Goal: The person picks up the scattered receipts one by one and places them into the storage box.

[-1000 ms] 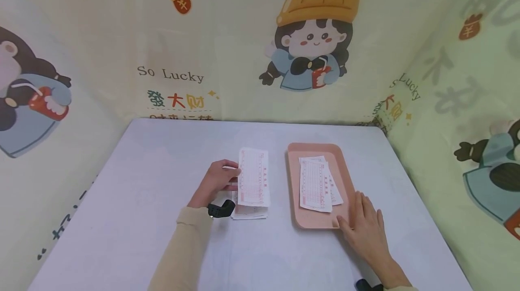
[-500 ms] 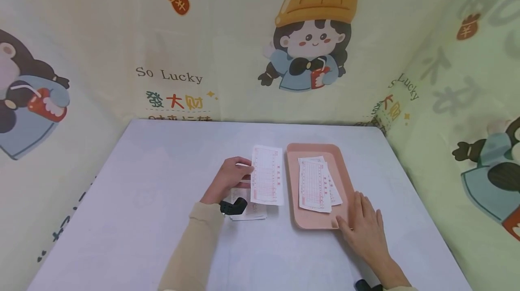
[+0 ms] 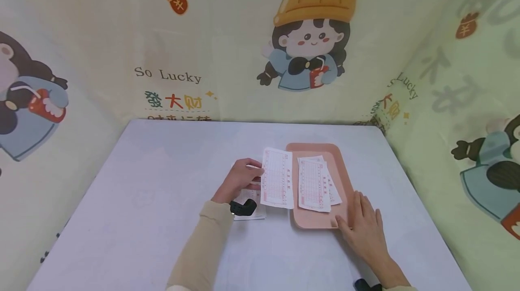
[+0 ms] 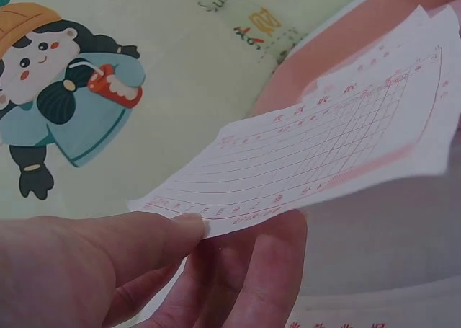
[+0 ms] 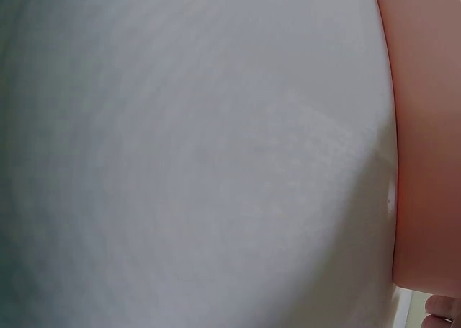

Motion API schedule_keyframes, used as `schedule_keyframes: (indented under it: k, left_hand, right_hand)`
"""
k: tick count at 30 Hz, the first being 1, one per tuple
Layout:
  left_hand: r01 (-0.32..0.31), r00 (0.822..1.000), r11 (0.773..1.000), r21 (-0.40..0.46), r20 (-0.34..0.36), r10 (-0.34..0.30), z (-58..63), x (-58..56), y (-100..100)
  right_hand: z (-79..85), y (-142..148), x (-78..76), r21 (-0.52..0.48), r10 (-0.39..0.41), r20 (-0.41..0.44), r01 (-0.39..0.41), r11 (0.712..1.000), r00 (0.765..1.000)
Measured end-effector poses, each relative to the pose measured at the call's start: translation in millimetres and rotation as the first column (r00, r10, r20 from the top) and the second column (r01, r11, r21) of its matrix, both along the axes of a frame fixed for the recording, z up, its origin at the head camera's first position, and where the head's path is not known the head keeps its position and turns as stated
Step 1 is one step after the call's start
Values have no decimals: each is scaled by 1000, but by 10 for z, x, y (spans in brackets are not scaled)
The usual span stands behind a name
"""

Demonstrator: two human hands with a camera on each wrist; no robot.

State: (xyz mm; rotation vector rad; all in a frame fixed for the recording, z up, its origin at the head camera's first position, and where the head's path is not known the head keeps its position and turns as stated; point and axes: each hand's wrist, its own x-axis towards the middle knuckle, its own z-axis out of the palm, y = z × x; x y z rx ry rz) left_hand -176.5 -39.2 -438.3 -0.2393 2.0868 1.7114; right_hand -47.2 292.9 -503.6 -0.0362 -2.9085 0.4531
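A white paper form (image 3: 277, 178) printed with a red grid is pinched by its left edge in my left hand (image 3: 242, 177). It hangs over the tabletop, its right edge overlapping the left rim of a pink tray (image 3: 313, 222). In the left wrist view the thumb (image 4: 189, 227) lies on top of the form, with fingers beneath. Below the left hand, a stack of similar forms (image 3: 257, 212) is partly hidden. Inside the tray lie overlapping forms (image 3: 314, 187). My right hand (image 3: 367, 234) rests with straight fingers against the tray's lower right corner; the right wrist view shows mostly tabletop and tray side.
Underneath everything is a white table (image 3: 162, 182). A printed cartoon backdrop (image 3: 227, 47) stands behind it and along both sides. A dark wrist device (image 3: 243, 208) on the left arm covers part of the stack.
My left hand has carried the form rightward, from over the stack to the tray's left rim, uncovering part of the stack. The right hand and tray have stayed in place.
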Motion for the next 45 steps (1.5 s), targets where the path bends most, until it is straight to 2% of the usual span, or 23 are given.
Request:
schedule_keyframes:
  k: [5, 12, 18, 29, 36, 42, 45]
  left_hand:
    - [16, 1000, 1000, 8, -2, -16, -35, 0, 108]
    - [46, 999, 994, 102, -15, -45, -34, 20, 299]
    - [54, 999, 990, 134, -7, -53, -48, 2, 452]
    - [53, 998, 980, 193, -26, -49, 16, -3, 682]
    - [49, 999, 988, 143, -30, -45, -4, 0, 793]
    - [44, 999, 982, 186, -7, -44, 1, 13, 862]
    - [58, 998, 986, 159, 8, -60, 10, 17, 861]
  right_hand:
    - [4, -2, -5, -1, 0, -8, 0, 1000, 1000]
    - [-3, 3, -12, -1, 3, 5, -3, 1000, 1000]
    - [-15, 7, -16, -4, 1, 3, -1, 1000, 1000]
    - [-9, -1, -14, 6, 2, 1, -2, 1000, 1000]
    - [6, -1, -12, 1, 3, 9, -3, 1000, 1000]
    - [3, 0, -9, -9, 5, -2, -5, 1000, 1000]
    - [6, -2, -7, -17, 4, 0, -4, 1000, 1000]
